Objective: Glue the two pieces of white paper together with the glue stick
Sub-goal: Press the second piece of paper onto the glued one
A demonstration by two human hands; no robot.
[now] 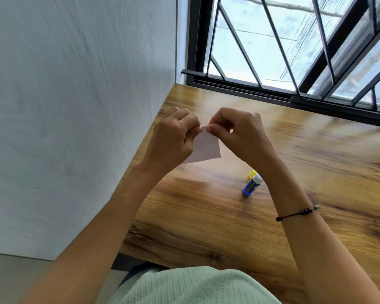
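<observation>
The table (294, 163) was glossy grained wood; the white paper (204, 148) looked matt; the glue stick (251, 185) was smooth plastic.

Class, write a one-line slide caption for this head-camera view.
Both hands, left hand and right hand, pinch white paper above the wooden table; blue glue stick lies uncapped.

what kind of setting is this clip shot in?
Probably a room in a home: a wood-grain table pushed into a corner against a plain white wall, beneath a window with dark metal bars. Only a glue stick lies on it.
</observation>
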